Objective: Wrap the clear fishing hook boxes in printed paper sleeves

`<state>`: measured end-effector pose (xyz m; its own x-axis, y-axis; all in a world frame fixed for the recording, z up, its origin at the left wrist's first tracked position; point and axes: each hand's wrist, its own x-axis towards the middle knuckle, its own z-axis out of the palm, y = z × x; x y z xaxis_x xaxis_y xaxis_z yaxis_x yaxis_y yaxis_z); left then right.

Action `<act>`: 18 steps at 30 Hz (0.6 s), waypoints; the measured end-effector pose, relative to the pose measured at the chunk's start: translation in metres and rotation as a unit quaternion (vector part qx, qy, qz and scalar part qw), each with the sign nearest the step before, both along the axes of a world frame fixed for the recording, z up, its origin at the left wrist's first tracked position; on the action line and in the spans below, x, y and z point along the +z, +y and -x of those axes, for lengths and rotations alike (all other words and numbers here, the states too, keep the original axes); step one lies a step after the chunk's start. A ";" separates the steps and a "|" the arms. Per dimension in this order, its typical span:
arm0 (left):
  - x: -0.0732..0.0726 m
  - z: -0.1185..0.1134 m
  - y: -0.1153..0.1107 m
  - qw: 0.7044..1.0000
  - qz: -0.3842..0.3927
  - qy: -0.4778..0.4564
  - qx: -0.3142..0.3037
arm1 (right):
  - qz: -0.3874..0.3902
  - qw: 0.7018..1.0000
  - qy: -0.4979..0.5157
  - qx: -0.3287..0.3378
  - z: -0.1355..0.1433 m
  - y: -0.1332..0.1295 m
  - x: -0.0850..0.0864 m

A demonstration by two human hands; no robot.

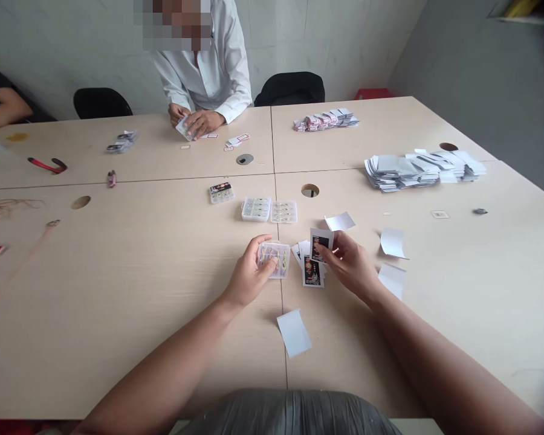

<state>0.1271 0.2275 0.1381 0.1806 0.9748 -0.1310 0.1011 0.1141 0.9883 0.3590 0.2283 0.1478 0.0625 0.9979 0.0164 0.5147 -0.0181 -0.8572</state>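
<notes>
While left hand (248, 277) grips box (281, 261) and right hand (352, 266) card (317, 240), pale table (140, 260), grey wall (489, 90)

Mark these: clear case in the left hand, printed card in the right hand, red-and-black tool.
Clear case (284, 261): head view, right part of its upper face.
Printed card (320, 239): head view, upper part of its dark print.
Red-and-black tool (42, 165): head view, its red part.

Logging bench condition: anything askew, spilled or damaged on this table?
No clear damage. Curled white slips lie scattered around the right hand at odd angles, and the white paper pile at the right is splayed unevenly. A yellowish patch at far left might be a stain; can't tell.
</notes>
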 end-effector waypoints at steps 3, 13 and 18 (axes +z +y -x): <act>-0.002 0.000 0.002 1.000 -0.002 -0.001 -0.006 | 0.002 1.000 0.002 0.003 0.000 0.001 -0.001; -0.004 0.000 0.005 1.000 -0.012 0.005 -0.024 | 0.008 1.000 0.028 0.006 -0.002 0.004 -0.009; -0.005 0.000 0.004 0.999 -0.022 0.020 -0.023 | 0.002 0.998 0.058 0.020 0.002 0.001 -0.003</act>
